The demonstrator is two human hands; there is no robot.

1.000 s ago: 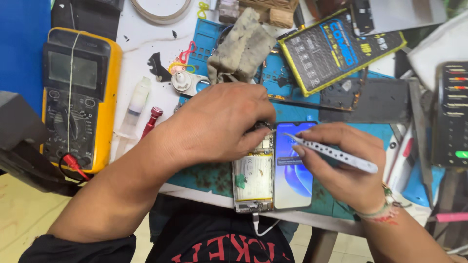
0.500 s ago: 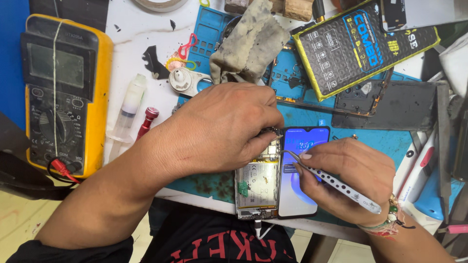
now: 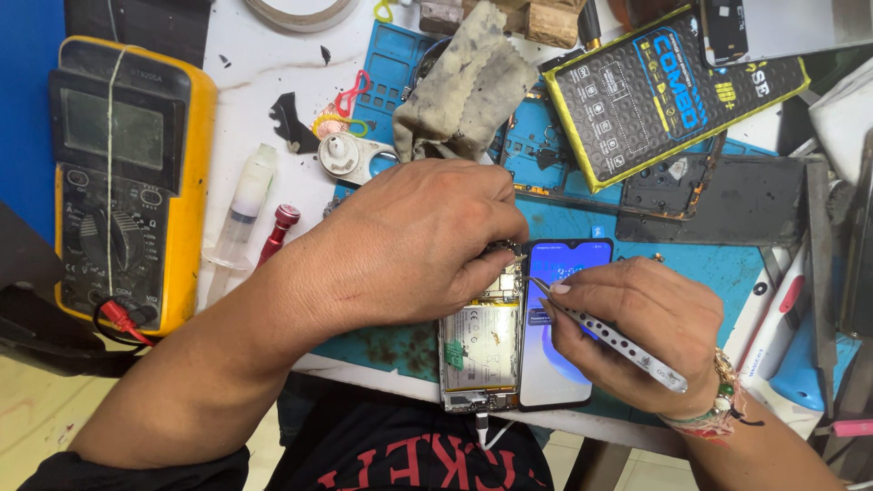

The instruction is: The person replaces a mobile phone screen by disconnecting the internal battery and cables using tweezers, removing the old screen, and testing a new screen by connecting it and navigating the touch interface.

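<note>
Phone: the opened smartphone body with its pale battery exposed (image 3: 480, 350) lies on the blue work mat (image 3: 718, 273), near the table's front edge.
Screen: its lit blue display panel (image 3: 564, 273) lies just beside the body, on your right.
Change: since 1 s ago your metal tweezers (image 3: 605, 335) have swung from lying across the display to pointing their tip at the seam between body and display; you have moved in to work there.
Axis: the phone's long axis runs away from you, cable end toward your body.
Left hand (image 3: 418, 245): fingers curled, pressing on the phone's upper end.
Right hand (image 3: 637, 332): pinching the tweezers.
Nearby: 1 yellow multimeter (image 3: 127, 173) well apart, far left.
</note>
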